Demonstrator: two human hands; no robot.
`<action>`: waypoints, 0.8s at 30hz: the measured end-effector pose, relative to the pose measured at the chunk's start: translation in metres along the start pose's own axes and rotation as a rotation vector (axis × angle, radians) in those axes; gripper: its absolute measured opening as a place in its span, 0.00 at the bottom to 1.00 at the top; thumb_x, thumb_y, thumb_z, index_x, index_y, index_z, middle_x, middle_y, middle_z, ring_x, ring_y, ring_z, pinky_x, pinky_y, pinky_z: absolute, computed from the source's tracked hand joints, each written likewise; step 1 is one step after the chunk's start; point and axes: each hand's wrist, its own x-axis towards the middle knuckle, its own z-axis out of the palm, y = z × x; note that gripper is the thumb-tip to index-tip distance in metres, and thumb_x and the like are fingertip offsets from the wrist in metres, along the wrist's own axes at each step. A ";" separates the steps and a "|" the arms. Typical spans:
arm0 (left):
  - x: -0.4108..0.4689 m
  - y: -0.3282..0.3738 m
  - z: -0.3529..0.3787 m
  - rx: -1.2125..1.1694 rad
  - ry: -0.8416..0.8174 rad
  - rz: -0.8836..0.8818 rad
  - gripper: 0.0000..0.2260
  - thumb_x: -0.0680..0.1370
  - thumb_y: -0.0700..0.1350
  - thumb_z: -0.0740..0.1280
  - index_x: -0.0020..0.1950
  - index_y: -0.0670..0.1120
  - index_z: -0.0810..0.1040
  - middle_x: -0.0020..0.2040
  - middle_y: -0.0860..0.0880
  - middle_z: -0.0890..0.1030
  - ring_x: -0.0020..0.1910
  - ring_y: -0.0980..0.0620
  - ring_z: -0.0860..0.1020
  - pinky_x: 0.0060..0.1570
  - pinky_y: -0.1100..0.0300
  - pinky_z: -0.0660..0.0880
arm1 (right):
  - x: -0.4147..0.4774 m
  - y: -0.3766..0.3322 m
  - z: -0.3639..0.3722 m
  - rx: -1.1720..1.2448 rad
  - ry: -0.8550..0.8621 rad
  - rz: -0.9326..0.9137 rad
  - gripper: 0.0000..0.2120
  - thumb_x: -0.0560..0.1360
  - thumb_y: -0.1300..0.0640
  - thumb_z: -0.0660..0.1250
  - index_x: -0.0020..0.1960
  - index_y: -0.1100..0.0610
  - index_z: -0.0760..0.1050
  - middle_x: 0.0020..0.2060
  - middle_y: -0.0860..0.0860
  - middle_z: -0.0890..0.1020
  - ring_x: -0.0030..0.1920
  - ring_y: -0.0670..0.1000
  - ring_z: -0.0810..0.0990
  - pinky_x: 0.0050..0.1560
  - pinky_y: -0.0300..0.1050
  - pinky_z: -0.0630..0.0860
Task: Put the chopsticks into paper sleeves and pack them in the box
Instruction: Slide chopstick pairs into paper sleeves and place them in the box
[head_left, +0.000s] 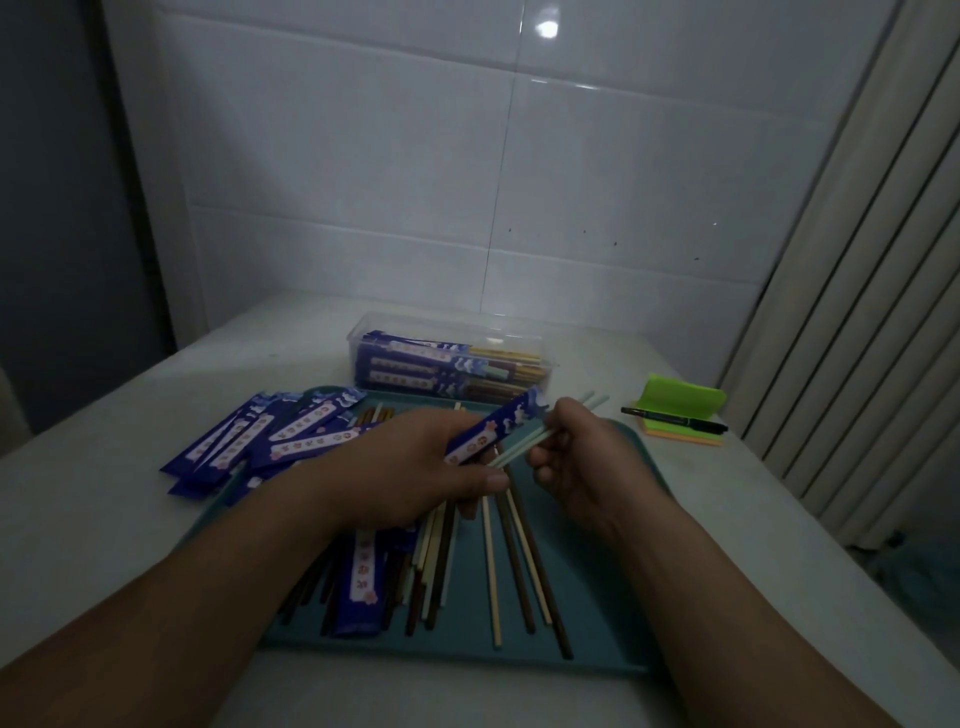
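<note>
Two pale green chopsticks (521, 448) are pinched in the right hand (576, 457), above the middle of the tray (597, 597). They lie close along the blue paper sleeve (493, 428), which the left hand (415, 467) grips with curled fingers; I cannot tell if their tips are inside it. Loose chopsticks (498, 561) lie on the tray under both hands. The clear box (452, 364), with sleeved pairs inside, stands just behind the tray's far edge. I see more sleeves (260, 431) piled over the tray's left edge

Single head cam, wide-angle, 1st-person: looks fwd & down at teal tray (602, 629) on table (98, 525), close; left hand (415, 467), right hand (584, 460) mid-frame, tiled wall (363, 182) behind.
</note>
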 end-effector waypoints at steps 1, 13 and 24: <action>0.000 -0.001 -0.001 -0.002 0.006 -0.007 0.06 0.82 0.52 0.69 0.50 0.50 0.79 0.42 0.50 0.85 0.34 0.59 0.80 0.35 0.64 0.77 | 0.001 -0.001 -0.001 0.005 0.012 -0.011 0.03 0.80 0.62 0.60 0.50 0.60 0.72 0.27 0.51 0.74 0.24 0.47 0.76 0.22 0.38 0.70; 0.000 -0.013 -0.007 -0.076 0.014 -0.084 0.14 0.84 0.59 0.59 0.48 0.51 0.76 0.35 0.52 0.79 0.32 0.53 0.76 0.39 0.56 0.75 | 0.001 -0.004 -0.007 0.011 -0.067 -0.092 0.13 0.84 0.53 0.58 0.42 0.55 0.72 0.27 0.50 0.70 0.26 0.51 0.74 0.24 0.40 0.68; 0.007 -0.022 -0.007 0.325 0.236 0.050 0.07 0.85 0.48 0.61 0.57 0.57 0.77 0.49 0.57 0.77 0.48 0.58 0.75 0.50 0.56 0.73 | 0.003 -0.002 -0.006 -0.067 -0.028 -0.200 0.14 0.85 0.49 0.60 0.44 0.56 0.73 0.28 0.51 0.72 0.27 0.52 0.74 0.27 0.42 0.67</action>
